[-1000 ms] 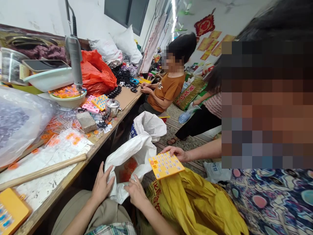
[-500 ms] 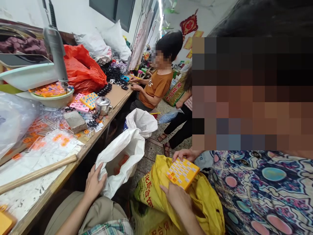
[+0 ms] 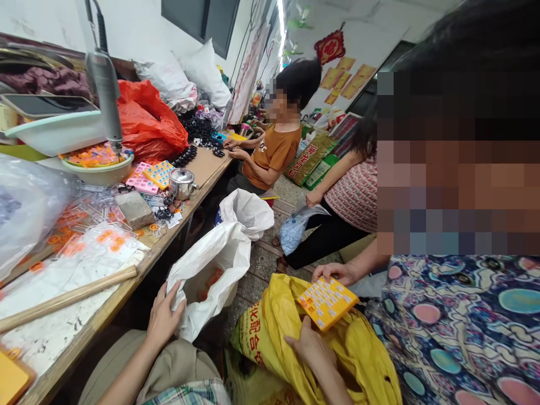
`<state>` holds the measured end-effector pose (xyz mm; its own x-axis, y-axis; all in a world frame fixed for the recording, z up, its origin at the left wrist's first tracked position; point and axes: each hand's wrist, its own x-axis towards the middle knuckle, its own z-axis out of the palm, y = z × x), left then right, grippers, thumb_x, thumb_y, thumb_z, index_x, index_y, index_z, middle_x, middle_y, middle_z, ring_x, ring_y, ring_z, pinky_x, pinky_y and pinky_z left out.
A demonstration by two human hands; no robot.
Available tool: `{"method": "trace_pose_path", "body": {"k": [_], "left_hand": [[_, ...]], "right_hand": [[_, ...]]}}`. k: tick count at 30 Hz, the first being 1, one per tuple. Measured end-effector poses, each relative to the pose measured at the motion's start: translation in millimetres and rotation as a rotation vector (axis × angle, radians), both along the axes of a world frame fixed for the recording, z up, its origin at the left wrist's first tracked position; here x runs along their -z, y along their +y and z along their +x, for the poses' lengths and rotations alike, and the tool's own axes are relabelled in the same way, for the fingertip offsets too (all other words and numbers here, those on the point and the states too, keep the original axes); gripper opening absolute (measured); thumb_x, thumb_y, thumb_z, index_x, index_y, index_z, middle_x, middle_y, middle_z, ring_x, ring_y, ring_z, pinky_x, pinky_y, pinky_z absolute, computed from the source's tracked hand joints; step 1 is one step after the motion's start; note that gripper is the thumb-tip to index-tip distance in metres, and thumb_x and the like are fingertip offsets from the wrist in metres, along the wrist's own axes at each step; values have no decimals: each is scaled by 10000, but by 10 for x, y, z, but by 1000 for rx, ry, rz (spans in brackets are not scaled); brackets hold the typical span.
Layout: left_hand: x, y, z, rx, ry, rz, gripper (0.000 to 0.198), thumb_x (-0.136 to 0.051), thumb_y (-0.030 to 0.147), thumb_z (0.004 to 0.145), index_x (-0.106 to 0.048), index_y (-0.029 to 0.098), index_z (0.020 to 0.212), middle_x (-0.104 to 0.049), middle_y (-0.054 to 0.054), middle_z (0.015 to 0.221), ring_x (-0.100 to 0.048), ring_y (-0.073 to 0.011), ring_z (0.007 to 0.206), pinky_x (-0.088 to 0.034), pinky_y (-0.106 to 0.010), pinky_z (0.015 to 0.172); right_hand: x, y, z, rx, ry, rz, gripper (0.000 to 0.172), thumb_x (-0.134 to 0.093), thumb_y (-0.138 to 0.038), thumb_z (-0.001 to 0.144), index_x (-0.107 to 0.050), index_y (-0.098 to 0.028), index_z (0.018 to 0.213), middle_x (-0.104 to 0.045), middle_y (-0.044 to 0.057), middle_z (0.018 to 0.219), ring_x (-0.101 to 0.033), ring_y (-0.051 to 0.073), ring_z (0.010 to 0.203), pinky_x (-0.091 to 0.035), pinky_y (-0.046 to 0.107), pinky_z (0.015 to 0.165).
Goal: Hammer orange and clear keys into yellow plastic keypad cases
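Now the right hand [image 3: 312, 347] is resting on the yellow sack [image 3: 295, 332], fingers closing on a fold of its rim; a second ago it was on the white bag [image 3: 215, 270] beside the left, so the work is shifting from one bag to the other. The left hand [image 3: 163, 318] is still pinching the white bag's lip, keeping its mouth open just in front of the knee, with orange pieces showing inside.

Just above the yellow sack, a co-worker's hand [image 3: 337, 273] is holding one yellow tile board [image 3: 327, 302] by its far edge, tilting it over the sack's opening; it is sitting lower and nearer to the sack than it was a second ago.

Counting outward: two of the wearer's hands, one co-worker's hand, one yellow sack, and two white bags, the second one [image 3: 248, 211] standing just behind the first. On the bench [image 3: 126, 292] to the left are lying one wooden stick [image 3: 63, 301], one grey block [image 3: 135, 209] and one small steel pot [image 3: 182, 183]. Farther off, two more people are sitting, one at the bench.
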<state>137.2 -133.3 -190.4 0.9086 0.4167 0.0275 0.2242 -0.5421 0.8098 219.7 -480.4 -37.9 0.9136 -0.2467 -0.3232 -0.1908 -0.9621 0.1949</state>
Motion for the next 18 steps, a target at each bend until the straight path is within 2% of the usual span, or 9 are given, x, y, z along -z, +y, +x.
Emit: {"method": "trace_pose_path", "body": {"k": [5, 8, 10, 12, 15, 16, 18], "left_hand": [[-32, -20, -8, -19, 19, 7, 512, -480, 398, 861, -475, 272, 1358, -364, -139, 1421, -410, -325, 1299, -409, -502, 1007], [-44, -30, -10, -49, 15, 3, 504, -492, 401, 855, -487, 290, 1346, -363, -123, 1426, -442, -319, 1273, -418, -505, 998], [-40, -31, -3, -50, 2, -7, 505, -494, 400, 855, -488, 284, 1347, -360, -118, 1431, -443, -311, 1274, -412, -497, 1010], [-31, -31, 11, -40, -12, -22, 506, -494, 393, 855, -495, 262, 1344, -348, -127, 1436, -427, -307, 1290, -396, -489, 1031], [-25, -36, 29, -13, -42, -64, 495, -488, 374, 855, -524, 215, 1322, -333, -145, 1439, -384, -305, 1329, -357, -469, 1073], [-28, -40, 32, -3, -45, -79, 490, -484, 370, 857, -530, 207, 1317, -331, -146, 1443, -370, -305, 1340, -343, -465, 1085], [-33, -47, 28, 23, -40, -103, 483, -473, 362, 863, -532, 203, 1315, -331, -144, 1451, -356, -300, 1354, -329, -456, 1099]], "right_hand": [[-82, 52, 24, -42, -62, 43, 420, -446, -301, 951, -435, -179, 1352, -673, 66, 1082, -661, 168, 912, -512, 319, 798], [-180, 116, 11, -104, -108, 12, 452, -412, -245, 929, -434, -197, 1378, -703, 72, 1020, -673, 203, 893, -505, 297, 728], [-298, 160, 4, -174, -148, -27, 448, -437, -196, 892, -497, -183, 1336, -694, 107, 1039, -653, 254, 960, -489, 336, 770], [-441, 237, 14, -262, -206, -63, 442, -444, -163, 871, -528, -152, 1305, -638, 163, 1149, -585, 315, 1082, -444, 410, 865], [-570, 517, 69, -426, -263, -63, 478, -400, -158, 894, -443, -134, 1369, -455, 209, 1368, -445, 374, 1220, -350, 516, 954], [-556, 670, 92, -495, -249, -42, 496, -410, -158, 895, -411, -152, 1391, -418, 196, 1403, -421, 369, 1239, -331, 525, 972], [-415, 1050, 135, -667, -150, 29, 571, -538, -131, 834, -416, -227, 1383, -442, 122, 1400, -403, 321, 1261, -301, 488, 1027]]}}
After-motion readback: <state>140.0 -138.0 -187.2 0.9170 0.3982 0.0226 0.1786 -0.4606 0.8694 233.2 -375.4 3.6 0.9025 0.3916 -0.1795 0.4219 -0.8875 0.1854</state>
